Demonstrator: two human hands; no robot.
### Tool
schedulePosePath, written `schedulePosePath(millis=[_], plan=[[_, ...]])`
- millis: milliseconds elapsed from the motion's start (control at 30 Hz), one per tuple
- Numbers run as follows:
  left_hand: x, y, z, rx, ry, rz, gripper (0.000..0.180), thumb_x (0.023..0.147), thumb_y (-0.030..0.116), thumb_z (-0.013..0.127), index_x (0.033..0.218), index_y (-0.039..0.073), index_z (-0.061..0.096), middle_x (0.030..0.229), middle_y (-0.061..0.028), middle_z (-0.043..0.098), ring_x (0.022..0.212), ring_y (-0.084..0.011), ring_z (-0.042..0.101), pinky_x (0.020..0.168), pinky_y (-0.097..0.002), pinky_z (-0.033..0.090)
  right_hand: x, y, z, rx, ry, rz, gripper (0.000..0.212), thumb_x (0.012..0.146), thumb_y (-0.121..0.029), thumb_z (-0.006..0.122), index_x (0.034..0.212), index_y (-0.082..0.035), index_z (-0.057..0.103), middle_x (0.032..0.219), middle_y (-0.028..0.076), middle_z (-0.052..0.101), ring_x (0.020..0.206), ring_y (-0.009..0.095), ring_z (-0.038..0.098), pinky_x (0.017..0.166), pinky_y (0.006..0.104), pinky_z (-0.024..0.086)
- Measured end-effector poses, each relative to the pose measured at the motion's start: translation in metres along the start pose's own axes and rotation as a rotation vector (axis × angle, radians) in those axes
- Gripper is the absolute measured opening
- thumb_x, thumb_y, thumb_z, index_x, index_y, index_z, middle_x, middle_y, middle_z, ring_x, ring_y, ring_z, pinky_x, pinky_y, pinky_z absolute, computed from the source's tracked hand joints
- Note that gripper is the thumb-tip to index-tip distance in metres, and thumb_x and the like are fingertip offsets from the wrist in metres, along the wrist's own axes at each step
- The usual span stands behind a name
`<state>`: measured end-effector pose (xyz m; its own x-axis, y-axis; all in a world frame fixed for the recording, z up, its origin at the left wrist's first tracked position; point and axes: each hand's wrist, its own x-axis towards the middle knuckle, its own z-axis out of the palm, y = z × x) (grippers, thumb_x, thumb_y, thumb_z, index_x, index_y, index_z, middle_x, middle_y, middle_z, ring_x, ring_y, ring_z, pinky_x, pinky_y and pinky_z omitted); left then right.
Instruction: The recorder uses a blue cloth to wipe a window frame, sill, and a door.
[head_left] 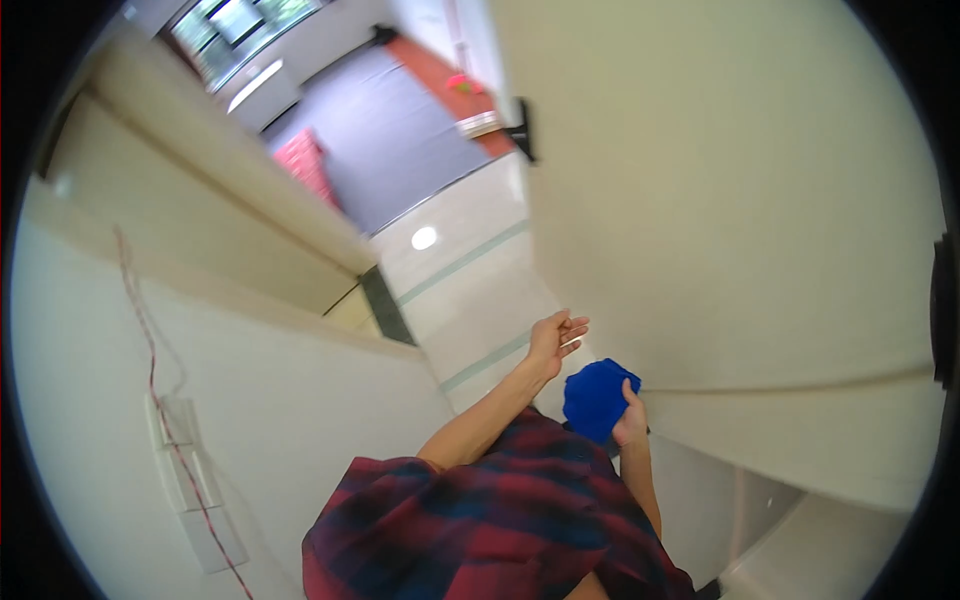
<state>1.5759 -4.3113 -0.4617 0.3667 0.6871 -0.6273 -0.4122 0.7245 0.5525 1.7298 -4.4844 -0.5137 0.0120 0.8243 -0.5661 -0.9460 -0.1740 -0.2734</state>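
Observation:
A folded blue cloth [597, 400] is gripped in my right hand [630, 418], with the thumb lying over its right edge. My left hand [558, 340] is held just to the upper left of the cloth, apart from it. Its fingers are partly curled and separated, and nothing shows in them. Both hands are close to the large cream door [720, 220] on the right, which has a black handle [524, 130] at its far edge. The hidden side of the cloth cannot be seen.
On the left wall are white switch plates [190, 480] with a red twisted wire [152, 360] running over them. Tiled floor [465, 290] leads to a room with a grey mat [385, 140], a pink patterned item [308, 165] and a window [240, 25].

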Motion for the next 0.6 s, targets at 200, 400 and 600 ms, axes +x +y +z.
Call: schedulePosePath(millis=[200,400,600], plan=[[0.0,0.106,-0.078,-0.034,0.231,0.233,0.009,0.082,0.0,0.056,0.075,0.006,0.054,0.122,-0.015,0.068,0.097,-0.0183,0.06,0.077,-0.0325,0.048,0.093,0.039,0.091,-0.163,-0.099,0.13,0.051,0.105,-0.034,0.049,0.14,0.003,0.048,0.138,0.019,0.058,0.127,0.035,0.056,0.111,0.0493,0.043],[0.017,0.175,-0.147,-0.102,0.363,0.401,0.025,0.071,-0.014,0.049,0.073,0.011,0.045,0.127,-0.016,0.066,0.102,-0.022,0.058,0.075,-0.0314,0.047,0.186,0.061,0.185,-0.163,-0.145,0.288,0.05,0.105,-0.035,0.05,0.138,0.001,0.052,0.14,0.017,0.058,0.13,0.032,0.055,0.114,0.0482,0.04],[0.043,0.239,-0.19,-0.189,0.465,0.37,0.03,0.082,-0.002,0.057,0.109,0.011,0.051,0.131,-0.0144,0.064,0.115,-0.0233,0.058,0.087,-0.0365,0.044,0.291,0.081,0.286,-0.252,-0.193,0.419,0.049,0.104,-0.034,0.051,0.138,0.001,0.053,0.139,0.017,0.058,0.128,0.033,0.056,0.112,0.0495,0.041]])
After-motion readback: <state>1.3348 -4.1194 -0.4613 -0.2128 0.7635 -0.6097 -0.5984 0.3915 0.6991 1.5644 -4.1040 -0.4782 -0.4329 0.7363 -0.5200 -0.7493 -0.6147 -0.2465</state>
